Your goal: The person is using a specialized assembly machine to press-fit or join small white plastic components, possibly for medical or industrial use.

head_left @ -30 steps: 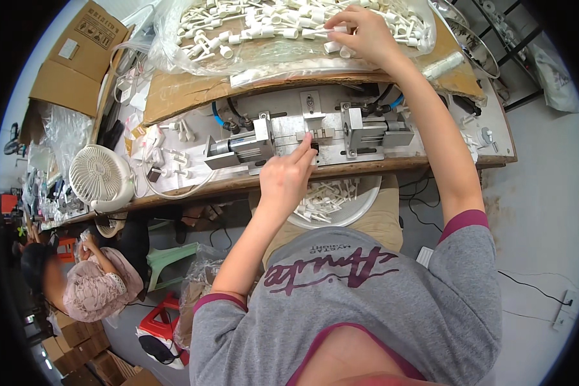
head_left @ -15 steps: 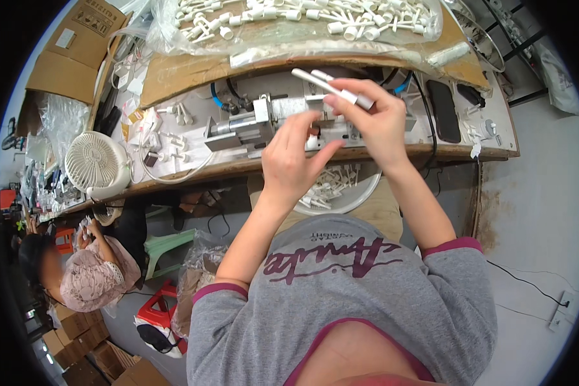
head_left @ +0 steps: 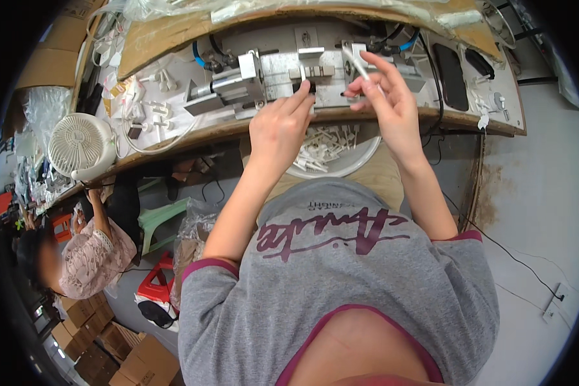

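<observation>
1. White plastic sticks: one (head_left: 303,73) pinched upright in the left hand's fingertips, right at the metal fixture's (head_left: 283,71) front edge; another (head_left: 356,64) held slanted in the right hand, just right of the fixture's centre block.
2. Small white fan (head_left: 82,145), far left of the fixture, at the bench's (head_left: 193,132) edge.
3. Left hand (head_left: 278,123): fingers closed narrow on its stick, knuckles over the bench lip below the fixture.
4. White bowl (head_left: 360,157) below the fixture, under the bench edge, between both wrists; loose white sticks piled inside.
5. Right hand (head_left: 389,106): thumb and forefinger grip its stick, other fingers spread loosely.
6. Dark flat phone-like slab (head_left: 451,77), right of the fixture, lying on the bench.
</observation>
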`<action>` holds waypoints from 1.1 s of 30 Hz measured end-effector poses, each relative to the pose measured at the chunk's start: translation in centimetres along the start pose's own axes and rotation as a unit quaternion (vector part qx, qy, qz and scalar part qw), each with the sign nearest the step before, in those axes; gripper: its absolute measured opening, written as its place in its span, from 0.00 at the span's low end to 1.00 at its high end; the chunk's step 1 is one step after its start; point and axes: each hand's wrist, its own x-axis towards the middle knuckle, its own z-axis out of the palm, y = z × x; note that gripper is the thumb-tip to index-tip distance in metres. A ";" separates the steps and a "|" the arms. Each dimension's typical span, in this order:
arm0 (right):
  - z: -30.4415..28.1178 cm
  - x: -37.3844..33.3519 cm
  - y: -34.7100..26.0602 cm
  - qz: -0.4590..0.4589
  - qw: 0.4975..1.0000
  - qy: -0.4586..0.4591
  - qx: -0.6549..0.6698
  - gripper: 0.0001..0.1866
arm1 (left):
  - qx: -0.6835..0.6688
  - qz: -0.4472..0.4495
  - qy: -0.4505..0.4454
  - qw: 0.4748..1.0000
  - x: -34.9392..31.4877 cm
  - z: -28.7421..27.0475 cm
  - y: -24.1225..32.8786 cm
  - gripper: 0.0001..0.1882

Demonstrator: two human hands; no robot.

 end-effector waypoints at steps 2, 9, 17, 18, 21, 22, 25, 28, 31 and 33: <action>-0.3 0.1 0.3 0.012 1.000 -0.008 0.009 0.16 | 0.035 -0.003 -0.029 0.999 0.1 0.5 -0.5 0.14; -0.4 -0.7 0.2 0.010 0.999 0.034 0.009 0.13 | 0.036 0.003 -0.029 0.999 1.2 0.8 -0.9 0.11; -0.8 -1.3 0.4 0.139 0.987 -0.029 0.079 0.07 | -0.297 0.003 0.025 0.954 1.5 -2.0 2.7 0.22; -0.6 -1.1 0.6 0.139 0.984 -0.040 0.106 0.07 | -0.288 0.007 0.004 0.958 1.6 -2.1 2.7 0.21; -0.1 -0.7 -0.2 0.141 0.976 -0.045 0.160 0.08 | -0.292 0.008 -0.033 0.956 1.9 -3.3 2.7 0.18; -0.3 -0.6 -0.3 0.149 0.970 -0.049 0.186 0.09 | -0.303 0.003 -0.053 0.952 1.9 -3.9 2.7 0.17; -0.7 0.1 -0.4 0.151 0.969 -0.071 0.183 0.11 | -0.330 0.004 -0.071 0.941 1.5 -4.2 2.2 0.16; -0.5 0.1 -0.3 0.127 0.976 -0.073 0.158 0.12 | -0.303 0.050 -0.034 0.951 1.1 -3.9 2.0 0.15; -0.2 -0.6 1.2 0.116 0.982 -0.059 0.133 0.11 | -0.248 0.108 0.009 0.963 0.4 -2.7 1.8 0.15; -1.0 -1.0 2.1 0.136 0.978 -0.079 0.140 0.12 | -0.214 0.118 0.023 0.970 -0.6 -1.8 1.9 0.18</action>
